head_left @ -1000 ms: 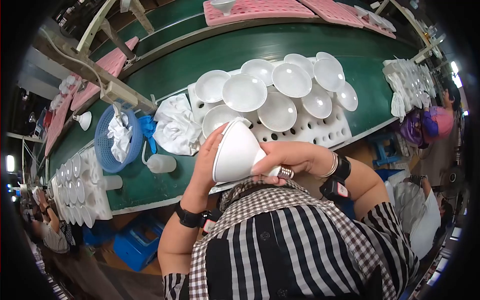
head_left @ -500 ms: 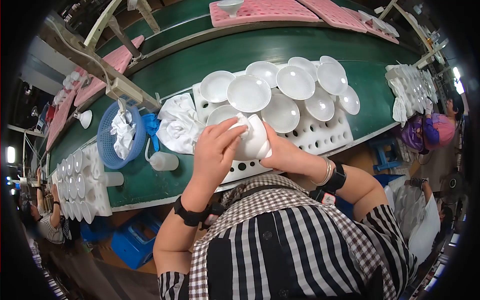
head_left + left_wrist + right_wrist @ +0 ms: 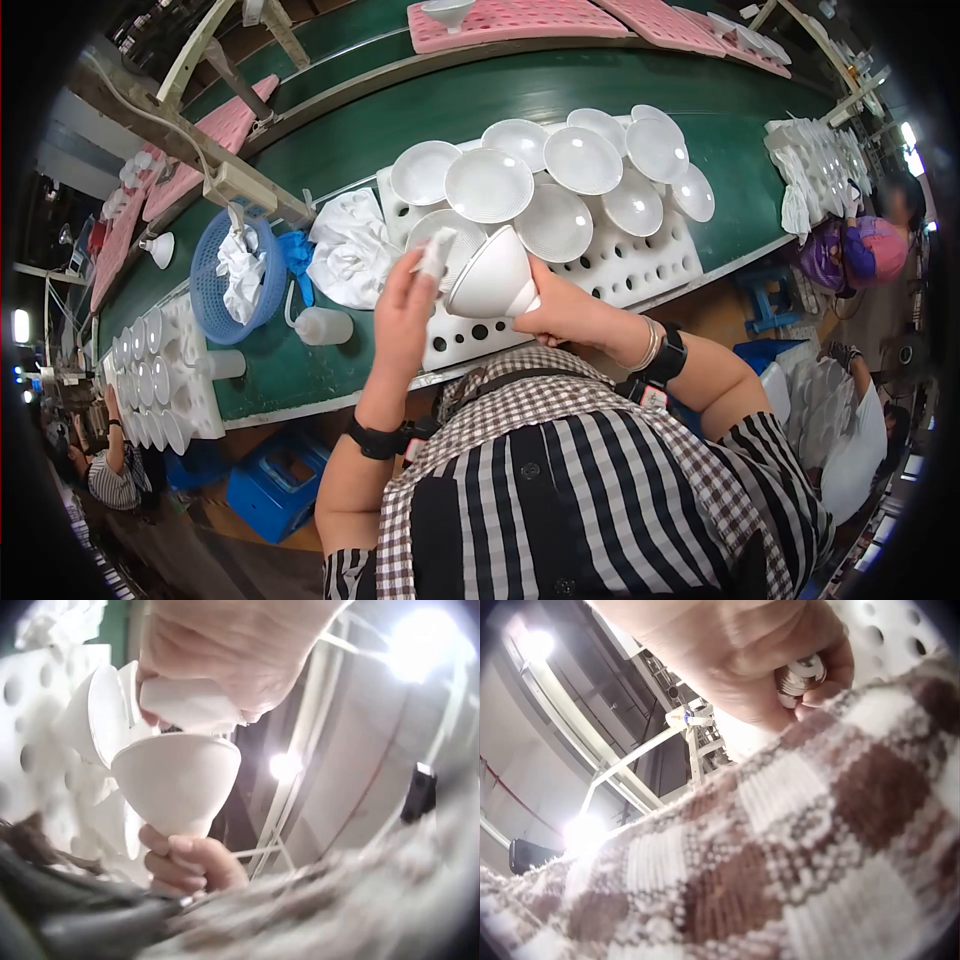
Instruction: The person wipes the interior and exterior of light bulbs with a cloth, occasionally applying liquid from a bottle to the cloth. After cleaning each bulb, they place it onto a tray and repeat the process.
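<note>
This looks like a factory workshop. Rows of white lamp housings (image 3: pixel 488 184) stand in perforated foam trays (image 3: pixel 665 262) along a green counter (image 3: pixel 390 362), with other workers (image 3: pixel 875 250) seated nearby.

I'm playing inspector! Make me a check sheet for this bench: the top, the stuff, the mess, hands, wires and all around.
Surface: green bench top, with a holed white tray on it.
Job's things: one white lamp in hand, its screw base metal; more lamps crowd the tray.
Clutter: blue basket, crumpled cloth pile, squeeze bottle.
Hands: left hand pinches a white cloth; right hand grips the lamp's narrow end.
Cables: thin pale cord on the upper-left frame.
Surroundings: other people, blue stools, pink trays.
</note>
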### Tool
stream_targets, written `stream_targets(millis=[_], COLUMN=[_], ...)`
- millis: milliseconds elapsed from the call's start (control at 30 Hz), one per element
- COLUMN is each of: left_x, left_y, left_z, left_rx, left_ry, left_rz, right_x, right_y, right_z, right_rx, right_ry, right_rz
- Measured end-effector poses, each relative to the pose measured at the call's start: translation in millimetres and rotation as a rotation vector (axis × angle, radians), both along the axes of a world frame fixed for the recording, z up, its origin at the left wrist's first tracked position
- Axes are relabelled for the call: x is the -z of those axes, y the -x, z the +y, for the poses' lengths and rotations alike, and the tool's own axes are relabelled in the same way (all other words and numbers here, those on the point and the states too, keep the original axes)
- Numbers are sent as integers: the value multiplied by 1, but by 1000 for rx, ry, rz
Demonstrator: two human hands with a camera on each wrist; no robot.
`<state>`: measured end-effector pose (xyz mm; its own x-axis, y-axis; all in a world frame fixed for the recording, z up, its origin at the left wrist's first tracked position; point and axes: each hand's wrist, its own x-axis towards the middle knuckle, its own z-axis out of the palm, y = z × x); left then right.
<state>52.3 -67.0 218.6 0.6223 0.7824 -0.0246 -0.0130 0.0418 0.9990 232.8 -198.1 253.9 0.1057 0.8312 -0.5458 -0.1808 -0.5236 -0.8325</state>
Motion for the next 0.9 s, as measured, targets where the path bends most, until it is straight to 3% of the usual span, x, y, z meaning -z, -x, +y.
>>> stream_targets(millis=[33, 67, 133, 267, 367, 600, 633, 667, 733, 900], left_x=[3, 2, -1, -3, -1, -9, -1, 0, -3, 14], left_y=[0, 4, 12, 7, 0, -22, -22, -24, -29, -29], left_z=[8, 13, 18, 13, 9, -11, -9, -9, -10, -8], left_rx=[13, 8, 87, 87, 101, 85, 221, 224, 103, 86], left_ry=[206, 202, 635, 791, 778, 758, 649, 649, 671, 626], left_rz=[-163, -165, -344, -418, -410, -276, -305, -305, -251, -262], right_x=[5, 12, 25, 31, 28, 4, 1, 3, 13, 23], right_y=[-1, -1, -3, -3, 0, 16, 20, 23, 28, 33], right_z=[1, 1, 1, 8, 13, 35, 38, 42, 47, 48], right_rx=[-5, 48, 94, 179, 247, 163, 149, 152, 181, 177], right_ry=[-4, -23, -37, -133, -194, -383, -413, -414, -438, -395], right_rz=[-1, 100, 204, 328, 414, 205, 171, 169, 193, 182])
